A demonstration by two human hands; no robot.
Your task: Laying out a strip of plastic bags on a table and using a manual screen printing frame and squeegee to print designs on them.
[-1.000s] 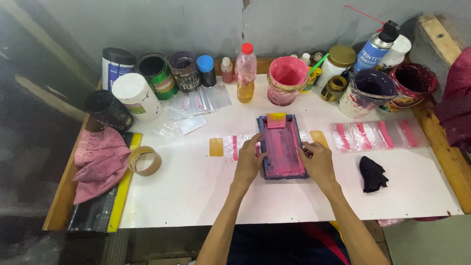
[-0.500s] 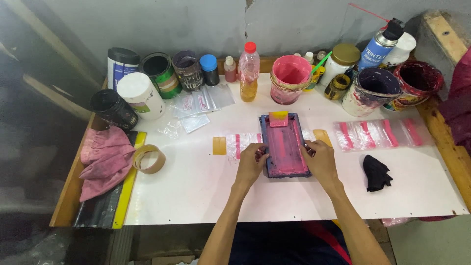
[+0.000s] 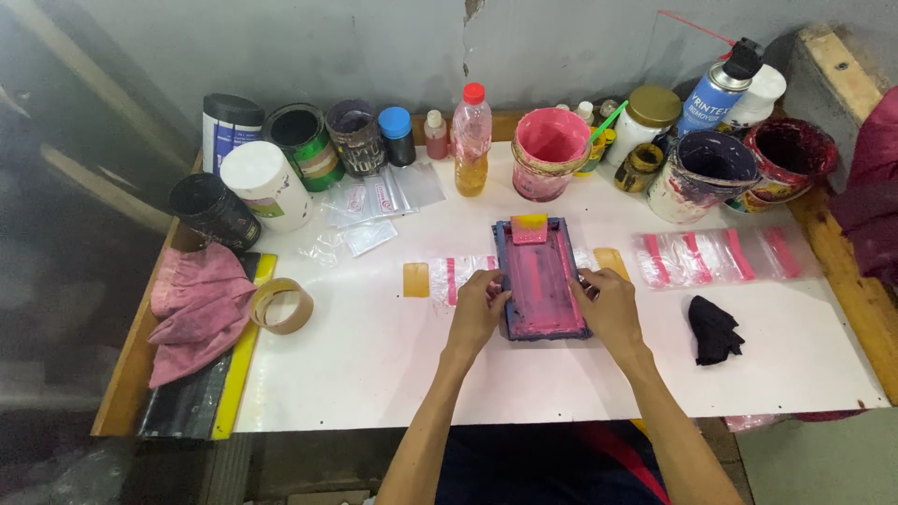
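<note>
A small blue screen-printing frame (image 3: 541, 277) smeared with pink ink lies on the white table (image 3: 393, 365), with a small yellow-handled squeegee (image 3: 528, 227) resting at its far end. My left hand (image 3: 479, 310) grips the frame's left edge and my right hand (image 3: 606, 304) grips its right edge. Under the frame lies a clear plastic bag with a pink stripe (image 3: 460, 277), held by yellow tape tabs (image 3: 416, 280) on both sides.
Paint cans, a pink bucket (image 3: 547, 153), a bottle (image 3: 471, 140) and a spray can (image 3: 716, 91) line the back. Printed bags (image 3: 716, 255) and a black rag (image 3: 713, 328) lie right. A tape roll (image 3: 282, 306), pink cloth (image 3: 195, 306) and blank bags (image 3: 379, 198) lie left.
Both hands have stayed on the frame's edges; the left hand has slid a little nearer along the left edge. The frame itself has not visibly moved.
</note>
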